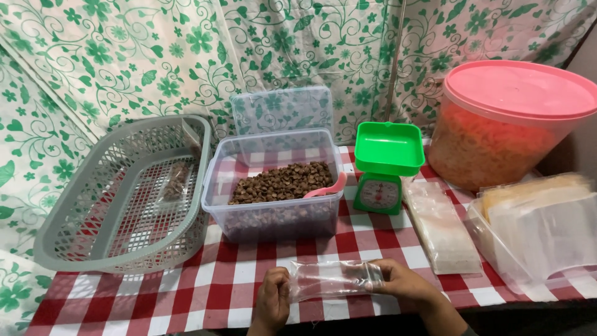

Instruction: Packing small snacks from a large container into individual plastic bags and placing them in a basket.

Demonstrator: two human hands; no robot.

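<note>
Holding a small clear plastic bag [333, 279] flat and stretched sideways at the near edge of the red-and-white checked tablecloth [242, 274]. Left hand [273, 302] pinched on the bag's left end, right hand [404, 285] gripping the right end, fingers curled over the plastic. Bag looks empty, tbh.

Just past that, right of centre, a stack of flat clear bags [441, 227] lying on the cloth, and further right a clear tray of more sheets or bags [541, 227].

Straight ahead, a clear plastic tub [273, 208] full of brown pellet-like bits, with a pink scoop [326, 186] stuck in on the right side. Left of it, a grey mesh basket [81, 211] with one small filled packet [174, 182] inside. Right of the tub, a little green kitchen scale [387, 165].

Far side: clear lid [283, 109] propped behind the tub, big pink-lidded bucket [507, 121] far right, green floral curtain [137, 56] behind everything.
</note>
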